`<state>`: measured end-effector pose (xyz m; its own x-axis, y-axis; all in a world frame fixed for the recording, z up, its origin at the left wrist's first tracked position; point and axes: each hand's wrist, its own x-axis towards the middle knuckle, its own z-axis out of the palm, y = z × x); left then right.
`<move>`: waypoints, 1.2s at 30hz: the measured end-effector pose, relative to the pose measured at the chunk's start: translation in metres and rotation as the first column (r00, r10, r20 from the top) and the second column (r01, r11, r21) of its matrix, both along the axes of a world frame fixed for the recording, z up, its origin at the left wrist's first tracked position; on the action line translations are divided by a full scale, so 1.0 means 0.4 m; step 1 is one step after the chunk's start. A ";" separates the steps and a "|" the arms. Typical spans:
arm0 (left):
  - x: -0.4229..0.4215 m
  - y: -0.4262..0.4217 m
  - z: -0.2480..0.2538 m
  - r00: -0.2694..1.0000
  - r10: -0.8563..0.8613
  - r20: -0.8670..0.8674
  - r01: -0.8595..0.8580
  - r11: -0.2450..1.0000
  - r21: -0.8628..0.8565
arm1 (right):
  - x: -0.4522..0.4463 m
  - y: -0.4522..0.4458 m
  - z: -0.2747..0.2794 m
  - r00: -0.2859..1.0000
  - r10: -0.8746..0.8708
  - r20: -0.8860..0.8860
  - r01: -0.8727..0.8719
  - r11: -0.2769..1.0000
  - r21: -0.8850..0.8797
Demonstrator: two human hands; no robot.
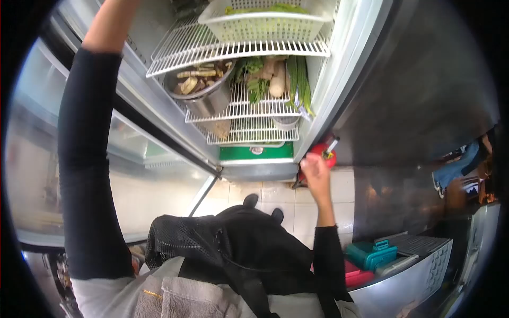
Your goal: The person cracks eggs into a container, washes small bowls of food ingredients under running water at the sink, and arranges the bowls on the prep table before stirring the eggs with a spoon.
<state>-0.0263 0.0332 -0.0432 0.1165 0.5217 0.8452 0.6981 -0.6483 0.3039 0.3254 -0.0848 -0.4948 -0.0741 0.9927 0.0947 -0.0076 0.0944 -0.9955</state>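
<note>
three white wire shelves rise inside the open refrigerator, which stands straight ahead of the person. the left arm, in a black sleeve, reaches up along the left side of the cabinet; its hand lies beyond the top edge of view, so i cannot tell whether it is spread or gripping. the right hand hovers by the cabinet's lower right corner, in front of a red fire extinguisher, fingers loosely curled (too blurred to tell whether they pinch anything).

on the top shelf sits a perforated white basket with greens in it. at the left end of the middle shelf stands a metal pot filled with cut pieces; leafy greens and a pale root lie toward the centre, and long green stalks hang over the front edge at its right corner. a small white tub sits near the bottom shelf's right end.
</note>
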 end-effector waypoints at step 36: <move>-0.584 -1.532 -0.492 0.532 0.561 0.634 -0.604 0.776 -0.180 | 0.173 -0.641 -0.581 0.444 0.801 0.401 -0.411 0.580 -0.703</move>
